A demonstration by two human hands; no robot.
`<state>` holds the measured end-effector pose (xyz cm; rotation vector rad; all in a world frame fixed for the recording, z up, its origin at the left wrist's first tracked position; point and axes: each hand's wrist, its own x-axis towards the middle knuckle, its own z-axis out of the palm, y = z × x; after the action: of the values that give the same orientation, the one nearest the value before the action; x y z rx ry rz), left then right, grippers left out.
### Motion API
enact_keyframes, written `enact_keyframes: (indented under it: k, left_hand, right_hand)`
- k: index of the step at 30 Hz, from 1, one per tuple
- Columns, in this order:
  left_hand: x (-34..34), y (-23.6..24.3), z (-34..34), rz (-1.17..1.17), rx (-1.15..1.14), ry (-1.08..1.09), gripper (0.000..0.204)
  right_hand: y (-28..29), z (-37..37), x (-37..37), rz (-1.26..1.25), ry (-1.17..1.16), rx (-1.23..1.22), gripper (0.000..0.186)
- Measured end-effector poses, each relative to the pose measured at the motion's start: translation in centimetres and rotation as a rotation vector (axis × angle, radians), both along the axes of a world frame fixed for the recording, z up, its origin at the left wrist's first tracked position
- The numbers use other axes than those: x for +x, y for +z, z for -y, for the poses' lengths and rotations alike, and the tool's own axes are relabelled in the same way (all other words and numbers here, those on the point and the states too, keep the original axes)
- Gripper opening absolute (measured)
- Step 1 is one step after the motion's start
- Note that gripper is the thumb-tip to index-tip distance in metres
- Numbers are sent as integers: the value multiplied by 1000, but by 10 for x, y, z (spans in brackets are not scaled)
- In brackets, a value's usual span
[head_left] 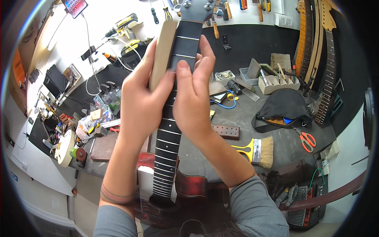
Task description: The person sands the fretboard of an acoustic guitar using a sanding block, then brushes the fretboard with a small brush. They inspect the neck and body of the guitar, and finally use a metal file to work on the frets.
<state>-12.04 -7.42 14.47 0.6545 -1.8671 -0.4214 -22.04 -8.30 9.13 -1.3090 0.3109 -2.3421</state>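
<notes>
A guitar neck with a black fretboard [167, 142] runs up from the dark red guitar body [191, 185] near my lap to the dark headstock [195, 12] at the top. My left hand [144, 91] is closed around a long pale wooden block [162, 55], which lies along the neck's left edge; its thumb reaches the fretboard. My right hand [193, 87] grips the neck from the right, thumb on the fretboard and fingers wrapped behind. Whatever my left fingers touch behind the block is hidden.
On the dark workbench [248, 126] lie a wide brush [260, 152], orange-handled scissors [306, 142], a black pouch [283, 108] and a drilled wooden block [227, 131]. Spare necks [329, 71] lean at right. A yellow drill [125, 31] and several small tools spread across the left and back.
</notes>
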Motion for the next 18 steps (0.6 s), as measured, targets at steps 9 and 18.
enact_keyframes:
  k: [9,18]
  left_hand:
    - [3,12,0,15,65,8,70]
    - [-2,15,0,38,15,36,68]
  right_hand:
    - [-3,5,12,31,62,-13,61]
    - [-1,0,6,30,75,-22,60]
